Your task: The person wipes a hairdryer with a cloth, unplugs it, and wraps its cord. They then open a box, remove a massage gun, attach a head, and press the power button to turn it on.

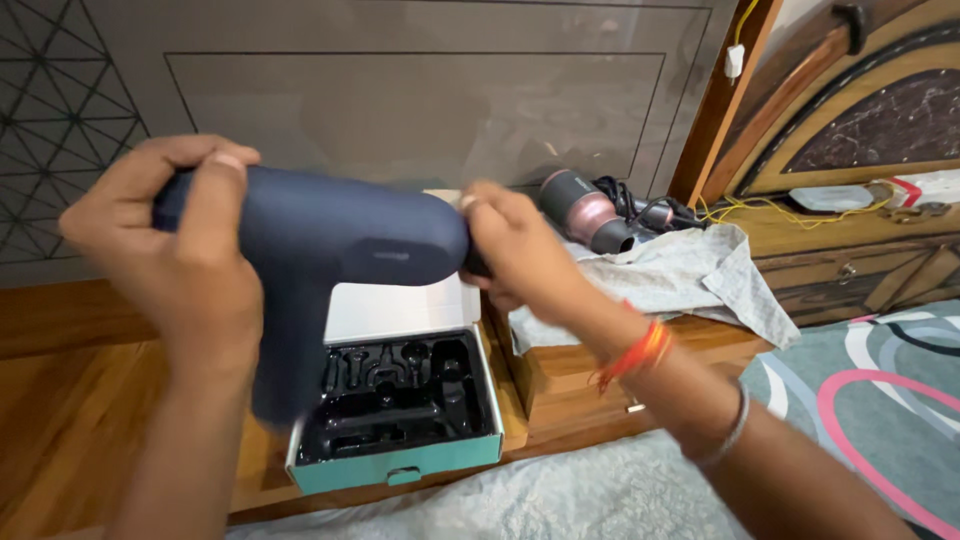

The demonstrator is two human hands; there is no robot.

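While both hands clamp the dark blue massage gun [320,235] in mid-air, the step in hand appears to be work at its front end, head fitting or removal.

Nearest, the left hand [175,255] is clenched round the rear of the barrel at nine o'clock, thumb over the top; the right hand [515,250] at three o'clock pinches the nose of the tool, though what its fingertips hold is hidden. Below, at six o'clock, the open teal box [400,465] rests on the wooden ledge [60,400], its black moulded tray [400,400] showing small attachment heads. Farther off, at two o'clock, a hair dryer [585,210] lies on a crumpled cloth [690,275]. Judged next: steady rear grip, straight push or pull at the nose.
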